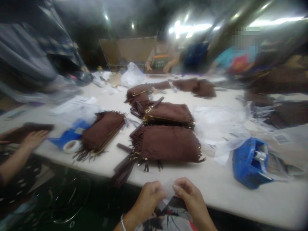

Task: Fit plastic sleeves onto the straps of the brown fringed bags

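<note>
My left hand and my right hand meet at the near table edge, both pinched on a small piece of thin white translucent material held between them. A bracelet circles my left wrist. Just beyond my hands lies a brown fringed suede bag with gold hardware, and a second one sits behind it. A third brown bag lies to the left.
A blue tape dispenser stands at right and a tape roll at left. Clear plastic wrapping is piled right of the bags. A co-worker's hand rests on a brown bag at far left. Other people sit at the far side.
</note>
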`<state>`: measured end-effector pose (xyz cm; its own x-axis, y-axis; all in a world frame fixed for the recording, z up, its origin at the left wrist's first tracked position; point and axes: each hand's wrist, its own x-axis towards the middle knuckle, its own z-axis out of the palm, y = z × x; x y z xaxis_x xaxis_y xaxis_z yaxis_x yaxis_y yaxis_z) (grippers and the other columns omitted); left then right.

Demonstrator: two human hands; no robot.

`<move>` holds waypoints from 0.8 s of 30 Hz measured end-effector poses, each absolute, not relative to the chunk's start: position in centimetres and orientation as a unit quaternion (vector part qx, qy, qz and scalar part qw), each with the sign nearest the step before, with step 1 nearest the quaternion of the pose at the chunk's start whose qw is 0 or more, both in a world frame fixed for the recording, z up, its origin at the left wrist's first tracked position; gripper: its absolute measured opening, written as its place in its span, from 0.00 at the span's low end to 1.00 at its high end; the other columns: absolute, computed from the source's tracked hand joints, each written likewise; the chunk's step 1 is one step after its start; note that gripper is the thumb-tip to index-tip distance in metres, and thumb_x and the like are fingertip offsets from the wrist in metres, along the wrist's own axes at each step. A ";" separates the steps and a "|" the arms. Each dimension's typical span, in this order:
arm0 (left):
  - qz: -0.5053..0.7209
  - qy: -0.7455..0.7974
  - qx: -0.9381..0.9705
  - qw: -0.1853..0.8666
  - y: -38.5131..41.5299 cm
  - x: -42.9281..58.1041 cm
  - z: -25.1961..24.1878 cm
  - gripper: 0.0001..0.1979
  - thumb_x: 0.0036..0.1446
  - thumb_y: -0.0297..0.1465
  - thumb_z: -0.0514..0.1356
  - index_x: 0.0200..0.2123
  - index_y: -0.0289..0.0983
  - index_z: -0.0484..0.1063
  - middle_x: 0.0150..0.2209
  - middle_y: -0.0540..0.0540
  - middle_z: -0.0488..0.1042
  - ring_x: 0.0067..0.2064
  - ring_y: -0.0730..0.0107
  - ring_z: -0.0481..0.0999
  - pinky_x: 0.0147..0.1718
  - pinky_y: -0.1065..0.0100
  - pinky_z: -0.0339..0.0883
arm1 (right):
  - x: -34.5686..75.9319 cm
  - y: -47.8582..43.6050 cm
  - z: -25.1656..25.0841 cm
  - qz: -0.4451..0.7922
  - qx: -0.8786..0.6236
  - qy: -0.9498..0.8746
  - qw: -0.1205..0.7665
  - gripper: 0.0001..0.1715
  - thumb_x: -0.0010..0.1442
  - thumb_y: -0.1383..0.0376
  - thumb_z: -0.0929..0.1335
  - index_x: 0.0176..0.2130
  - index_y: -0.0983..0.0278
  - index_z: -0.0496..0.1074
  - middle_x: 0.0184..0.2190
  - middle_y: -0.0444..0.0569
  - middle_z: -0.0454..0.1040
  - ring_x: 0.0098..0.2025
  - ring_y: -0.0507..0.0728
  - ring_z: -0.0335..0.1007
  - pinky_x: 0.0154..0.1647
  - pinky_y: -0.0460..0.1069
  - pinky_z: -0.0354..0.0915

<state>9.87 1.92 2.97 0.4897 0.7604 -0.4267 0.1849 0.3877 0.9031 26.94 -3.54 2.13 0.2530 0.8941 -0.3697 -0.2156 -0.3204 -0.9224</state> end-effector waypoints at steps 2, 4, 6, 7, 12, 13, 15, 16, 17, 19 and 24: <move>0.203 0.454 0.506 0.705 1.8 9.3 2.5 0.11 0.50 0.35 0.61 0.23 0.35 0.66 0.19 0.54 0.63 0.21 0.76 0.61 0.21 0.73 0.49 | 26.4 -3.1 2.2 0.537 -0.611 -0.279 0.509 0.20 0.45 0.52 0.75 0.32 0.62 0.70 0.23 0.41 0.70 0.27 0.53 0.65 0.29 0.47 0.61; 0.196 0.449 0.489 0.722 1.8 8.8 2.2 0.13 0.51 0.38 0.61 0.24 0.34 0.67 0.20 0.53 0.65 0.22 0.76 0.62 0.21 0.73 0.50 | 25.9 -2.7 2.2 0.527 -0.624 -0.292 0.498 0.21 0.45 0.53 0.74 0.34 0.62 0.70 0.23 0.40 0.69 0.26 0.53 0.64 0.28 0.46 0.60; 0.197 0.445 0.466 0.739 1.9 8.4 2.0 0.13 0.49 0.38 0.62 0.26 0.34 0.67 0.22 0.52 0.66 0.22 0.76 0.63 0.21 0.73 0.51 | 25.4 -2.4 2.2 0.511 -0.640 -0.319 0.477 0.20 0.47 0.53 0.74 0.35 0.61 0.70 0.22 0.39 0.66 0.25 0.52 0.61 0.26 0.46 0.57; 0.206 0.443 0.456 0.744 2.0 8.3 1.9 0.13 0.48 0.37 0.63 0.26 0.34 0.67 0.22 0.52 0.67 0.23 0.75 0.63 0.22 0.73 0.52 | 25.1 -2.2 2.2 0.502 -0.648 -0.332 0.466 0.19 0.48 0.53 0.73 0.35 0.61 0.70 0.21 0.38 0.65 0.24 0.51 0.60 0.26 0.45 0.56; 0.267 0.454 0.430 0.733 2.8 7.8 2.0 0.13 0.43 0.34 0.66 0.24 0.36 0.64 0.21 0.53 0.66 0.23 0.76 0.63 0.22 0.74 0.52 | 24.0 -1.4 2.0 0.491 -0.650 -0.371 0.445 0.18 0.49 0.52 0.72 0.34 0.61 0.70 0.23 0.40 0.66 0.26 0.53 0.62 0.27 0.46 0.57; 0.275 0.459 0.436 0.724 2.9 7.7 2.1 0.13 0.43 0.34 0.66 0.22 0.36 0.63 0.20 0.54 0.64 0.22 0.76 0.61 0.22 0.74 0.51 | 23.9 -1.2 1.9 0.498 -0.643 -0.369 0.451 0.18 0.49 0.52 0.72 0.35 0.61 0.70 0.24 0.41 0.67 0.28 0.53 0.63 0.28 0.46 0.59; 0.288 0.469 0.455 0.700 3.0 7.4 2.2 0.13 0.45 0.34 0.65 0.21 0.36 0.63 0.18 0.55 0.62 0.22 0.77 0.59 0.21 0.74 0.49 | 23.6 -1.0 1.8 0.512 -0.627 -0.351 0.471 0.19 0.50 0.53 0.72 0.36 0.62 0.71 0.28 0.44 0.71 0.32 0.55 0.67 0.32 0.47 0.62; 0.292 0.475 0.464 0.688 3.0 7.2 2.3 0.13 0.46 0.35 0.64 0.20 0.36 0.63 0.18 0.55 0.62 0.21 0.77 0.59 0.21 0.74 0.49 | 23.5 -0.9 1.6 0.519 -0.620 -0.339 0.480 0.19 0.50 0.52 0.72 0.37 0.62 0.71 0.29 0.45 0.72 0.33 0.56 0.68 0.34 0.48 0.63; 0.292 0.480 0.471 0.680 3.0 7.1 2.3 0.13 0.47 0.36 0.63 0.21 0.35 0.63 0.18 0.55 0.62 0.21 0.77 0.59 0.20 0.74 0.49 | 23.4 -0.9 1.5 0.523 -0.616 -0.331 0.487 0.20 0.50 0.52 0.72 0.38 0.62 0.71 0.30 0.45 0.73 0.34 0.56 0.68 0.35 0.49 0.64; 0.285 0.486 0.475 0.676 2.7 6.8 2.0 0.14 0.49 0.38 0.62 0.21 0.35 0.64 0.18 0.54 0.64 0.20 0.77 0.60 0.19 0.74 0.50 | 23.2 -0.8 1.2 0.524 -0.616 -0.323 0.491 0.20 0.50 0.52 0.72 0.38 0.62 0.72 0.29 0.45 0.73 0.32 0.56 0.68 0.34 0.48 0.64; 0.250 0.484 0.448 0.708 1.9 5.7 0.2 0.18 0.52 0.44 0.60 0.27 0.34 0.69 0.19 0.49 0.70 0.18 0.73 0.65 0.17 0.73 0.51 | 22.6 -0.4 1.1 0.539 -0.619 -0.341 0.458 0.18 0.50 0.52 0.72 0.32 0.63 0.72 0.22 0.41 0.70 0.25 0.52 0.63 0.27 0.46 0.59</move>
